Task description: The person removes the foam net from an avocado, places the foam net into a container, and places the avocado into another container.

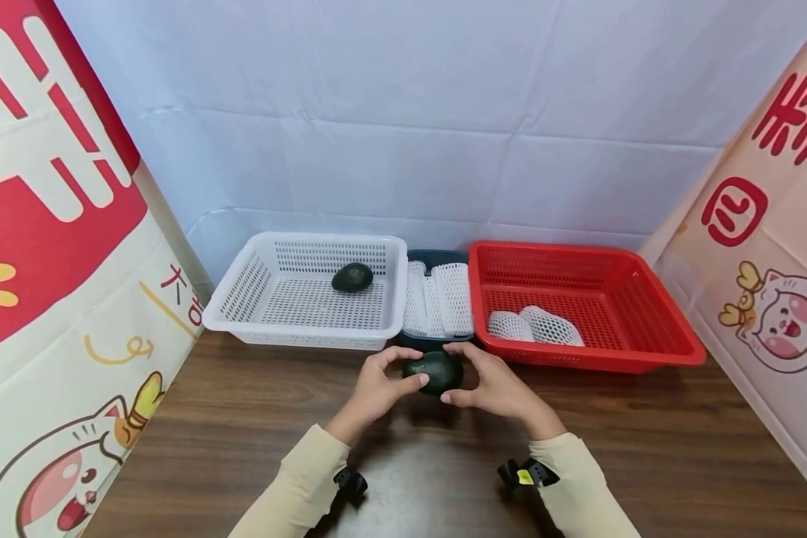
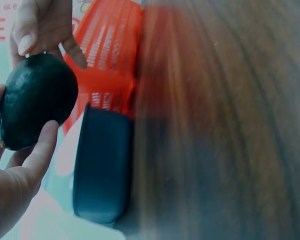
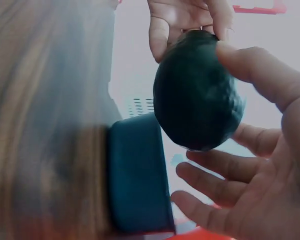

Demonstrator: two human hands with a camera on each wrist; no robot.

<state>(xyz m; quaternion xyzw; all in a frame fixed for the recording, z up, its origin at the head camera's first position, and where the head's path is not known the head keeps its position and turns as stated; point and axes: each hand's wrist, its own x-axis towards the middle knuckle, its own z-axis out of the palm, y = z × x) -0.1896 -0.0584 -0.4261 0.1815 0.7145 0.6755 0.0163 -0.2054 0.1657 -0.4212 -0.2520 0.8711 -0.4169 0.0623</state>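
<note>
Between the two hands, just in front of the baskets, is a dark green avocado (image 1: 438, 371), held above the table. My left hand (image 1: 375, 388) pinches its left end, with the thumb on the near side and a finger on the far side. At the right end, my right hand (image 1: 501, 385) has its thumb and index finger around the fruit. In the right wrist view the lower fingers (image 3: 215, 187) of that hand spread loosely away from the avocado (image 3: 197, 92). The left thumb presses the avocado (image 2: 37, 100) in the left wrist view.
A white basket (image 1: 302, 333) on the left contains another avocado (image 1: 353, 277). In the middle, a dark blue bin (image 1: 438, 258) contains white foam net sleeves (image 1: 453, 299). The red basket (image 1: 598, 359) on the right holds two net-wrapped items (image 1: 550, 326). Behind hangs a pale cloth (image 1: 403, 134).
</note>
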